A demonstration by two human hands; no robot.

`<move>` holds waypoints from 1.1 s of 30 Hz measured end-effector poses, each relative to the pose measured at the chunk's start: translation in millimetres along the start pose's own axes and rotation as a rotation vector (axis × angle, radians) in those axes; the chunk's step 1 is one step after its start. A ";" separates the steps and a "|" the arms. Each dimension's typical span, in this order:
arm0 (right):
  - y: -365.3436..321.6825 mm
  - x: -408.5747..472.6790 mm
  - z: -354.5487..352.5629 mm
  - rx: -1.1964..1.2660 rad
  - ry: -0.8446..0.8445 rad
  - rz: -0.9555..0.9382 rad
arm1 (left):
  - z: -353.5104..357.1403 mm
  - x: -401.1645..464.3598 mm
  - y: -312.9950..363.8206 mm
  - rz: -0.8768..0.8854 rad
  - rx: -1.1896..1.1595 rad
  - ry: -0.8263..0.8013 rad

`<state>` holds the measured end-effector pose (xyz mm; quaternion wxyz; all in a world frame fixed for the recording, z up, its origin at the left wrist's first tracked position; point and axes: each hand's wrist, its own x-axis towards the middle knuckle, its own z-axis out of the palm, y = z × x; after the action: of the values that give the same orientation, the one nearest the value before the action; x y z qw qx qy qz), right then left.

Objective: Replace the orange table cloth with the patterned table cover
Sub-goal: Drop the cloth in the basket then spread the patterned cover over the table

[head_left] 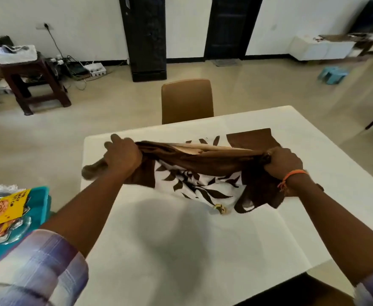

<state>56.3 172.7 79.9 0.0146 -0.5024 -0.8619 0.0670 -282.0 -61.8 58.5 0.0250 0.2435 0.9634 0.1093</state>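
Note:
The patterned table cover (203,182), white with dark brown leaves and a brown border, hangs bunched and partly folded just above the white table (181,250). My left hand (122,156) grips its left end over the table's far left corner. My right hand (284,162) grips its right end, and the fabric stretches taut between the two hands. A brown corner of the cover lies flat on the table behind my right hand. No orange table cloth is in view.
A tan chair (186,100) stands at the table's far side. A teal tray (38,204) with snack packets sits at the left. A dark wooden stool (33,82), cables and a small blue stool (333,74) are on the floor beyond.

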 end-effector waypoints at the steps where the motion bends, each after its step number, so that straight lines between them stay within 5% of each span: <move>1: 3.7 3.1 -3.7 0.109 -0.036 0.058 | -8.6 6.9 11.4 0.023 -0.074 0.067; 6: -5.0 -16.2 -26.8 0.808 -0.269 0.147 | -36.0 49.0 43.3 -0.028 -0.497 0.165; 11: -46.6 -52.3 4.5 1.432 -0.469 0.349 | 3.6 -29.7 58.3 -0.112 -0.376 -0.046; 13: -66.0 -57.9 28.4 1.550 -0.544 0.474 | 20.4 -89.0 65.8 -0.065 -0.621 -0.224; 15: -86.0 -66.4 45.8 1.635 -0.681 0.506 | 34.0 -143.6 72.7 0.058 -0.820 -0.574; 17: -99.1 -73.7 57.5 1.713 -0.773 0.486 | 46.2 -175.2 74.6 0.130 -0.873 -0.790; 24: -102.4 -75.7 50.0 1.722 -0.930 0.186 | 54.9 -153.3 52.8 0.053 -1.159 -0.892; 33: -82.7 -65.6 53.9 1.424 -0.880 -0.104 | 38.3 -132.4 35.8 -0.033 -1.219 -0.770</move>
<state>12.3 70.1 40.0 -0.0062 -0.2608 -0.5628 0.7844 -145.0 -86.3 28.4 0.4961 0.1928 0.6573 0.5335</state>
